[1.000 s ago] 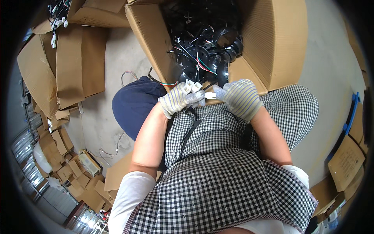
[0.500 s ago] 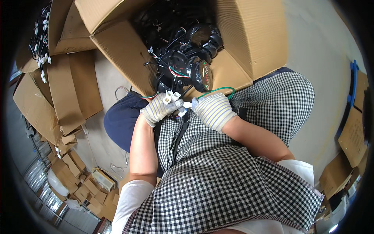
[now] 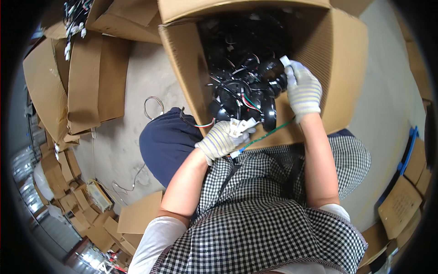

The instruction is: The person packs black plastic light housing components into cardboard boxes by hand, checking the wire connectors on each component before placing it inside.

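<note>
Fingers [image 3: 244,137] of the left hand [image 3: 218,142] are grasping gathered white plugs [image 3: 236,127], the right hand [image 3: 305,91] is pinching another plug [image 3: 285,61], and many black parts [image 3: 269,113] are seemingly remaining in the far box [image 3: 349,68].

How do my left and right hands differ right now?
Load: the left hand holds a cluster of white connectors, while the right hand grips what looks like a single white connector.
Position: the left hand is by the near edge of the open cardboard box, while the right hand is farther forward, over the box's right side.
Shared: both wear pale gloves with stripes.
</note>
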`<state>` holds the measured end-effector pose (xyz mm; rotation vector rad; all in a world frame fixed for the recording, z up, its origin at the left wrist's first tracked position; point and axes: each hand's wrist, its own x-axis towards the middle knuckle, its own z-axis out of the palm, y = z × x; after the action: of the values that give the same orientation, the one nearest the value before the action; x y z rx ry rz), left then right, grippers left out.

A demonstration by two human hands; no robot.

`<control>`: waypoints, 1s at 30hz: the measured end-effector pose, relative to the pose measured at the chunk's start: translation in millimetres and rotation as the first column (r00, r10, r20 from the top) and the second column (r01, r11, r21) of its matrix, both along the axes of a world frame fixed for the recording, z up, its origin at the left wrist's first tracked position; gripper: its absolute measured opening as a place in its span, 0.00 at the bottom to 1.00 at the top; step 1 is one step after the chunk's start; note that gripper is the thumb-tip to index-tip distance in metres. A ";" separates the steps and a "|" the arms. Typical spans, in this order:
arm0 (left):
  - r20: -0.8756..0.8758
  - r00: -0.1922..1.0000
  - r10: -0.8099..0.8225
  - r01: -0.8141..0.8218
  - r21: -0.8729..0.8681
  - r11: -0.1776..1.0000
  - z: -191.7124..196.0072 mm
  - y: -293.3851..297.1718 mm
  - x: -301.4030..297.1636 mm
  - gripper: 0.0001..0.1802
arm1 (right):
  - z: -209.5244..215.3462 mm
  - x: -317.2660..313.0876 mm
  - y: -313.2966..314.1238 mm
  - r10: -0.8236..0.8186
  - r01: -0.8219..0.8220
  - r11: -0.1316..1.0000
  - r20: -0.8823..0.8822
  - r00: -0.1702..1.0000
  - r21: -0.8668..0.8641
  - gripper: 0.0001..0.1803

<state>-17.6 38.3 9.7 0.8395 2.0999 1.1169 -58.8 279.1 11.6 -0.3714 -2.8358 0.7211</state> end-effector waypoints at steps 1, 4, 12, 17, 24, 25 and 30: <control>-0.068 0.998 -0.002 0.001 -0.020 1.000 -0.6 -0.2 -2.2 0.21 | -7.8 -20.3 -9.7 0.024 -0.024 1.000 -0.054 0.998 -0.010 0.12; -0.141 0.987 -0.075 0.051 -0.166 0.985 7.6 7.3 -7.8 0.20 | -48.4 -84.7 -24.6 0.097 -0.100 0.995 0.093 0.991 0.030 0.15; -0.154 0.983 0.098 -0.114 -0.103 0.988 -12.6 0.7 4.5 0.13 | -109.4 -107.5 -61.0 0.322 -0.556 0.702 0.497 0.805 0.445 0.19; 0.397 0.847 0.354 -0.398 0.033 0.917 -9.0 6.2 10.6 0.05 | -93.9 -91.4 -47.0 0.603 -0.769 0.571 0.489 0.630 0.288 0.19; 0.140 0.973 0.181 -0.179 -0.026 0.983 -21.0 11.2 11.5 0.05 | -102.7 -89.0 -51.6 0.547 -0.690 0.680 0.453 0.704 0.250 0.29; 0.031 0.989 0.146 -0.143 -0.079 0.987 -24.8 13.0 11.9 0.06 | -101.0 -89.8 -52.2 0.517 -0.676 0.697 0.486 0.705 0.240 0.29; -0.069 0.987 0.143 -0.148 -0.077 0.986 -32.2 12.0 10.7 0.07 | -120.8 -93.9 -60.1 0.391 -0.554 0.810 0.525 0.756 0.194 0.25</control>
<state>-6.9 50.3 -22.5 0.7010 2.2742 1.0829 -152.7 219.0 -109.1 0.3160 -3.4830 0.1951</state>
